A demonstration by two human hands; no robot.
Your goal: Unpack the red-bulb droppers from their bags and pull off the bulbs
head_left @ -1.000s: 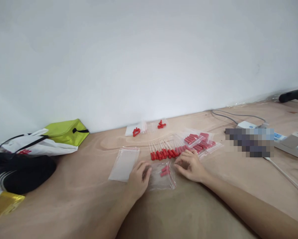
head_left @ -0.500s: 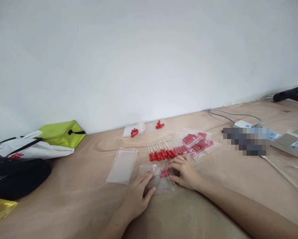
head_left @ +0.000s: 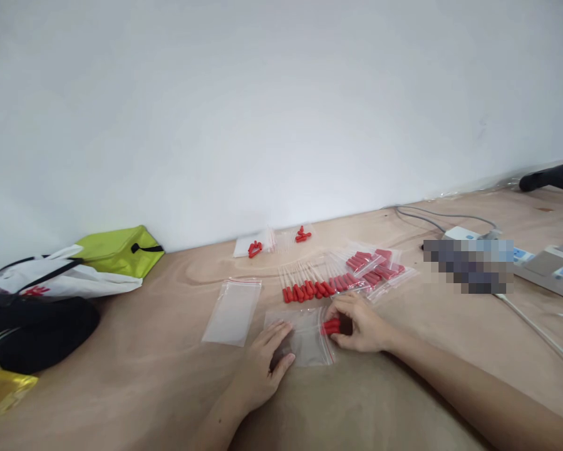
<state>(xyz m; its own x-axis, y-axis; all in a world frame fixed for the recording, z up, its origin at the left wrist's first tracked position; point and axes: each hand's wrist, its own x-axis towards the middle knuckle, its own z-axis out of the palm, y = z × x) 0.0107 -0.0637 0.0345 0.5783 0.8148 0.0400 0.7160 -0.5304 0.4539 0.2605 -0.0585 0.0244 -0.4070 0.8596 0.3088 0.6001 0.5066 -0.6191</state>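
Note:
My left hand (head_left: 262,369) lies flat with spread fingers on a clear zip bag (head_left: 304,341), pinning its left half to the wooden table (head_left: 144,388). My right hand (head_left: 359,322) is closed at the bag's right edge, pinching a small bunch of red caps (head_left: 331,326) at the bag's mouth. Just beyond, a row of filled bags with red caps (head_left: 337,279) lies fanned out. An empty zip bag (head_left: 233,311) rests to the left.
Two small bags with red caps (head_left: 272,241) lie by the wall. A green pouch (head_left: 119,250), a white bag and a black bag (head_left: 37,332) sit at the left. A power strip, cables (head_left: 530,326) and a grey box (head_left: 551,269) occupy the right.
The red caps have shifted from the bag's middle to its right edge under my right hand, whose fingers curled shut on them. My left hand flattened on the bag.

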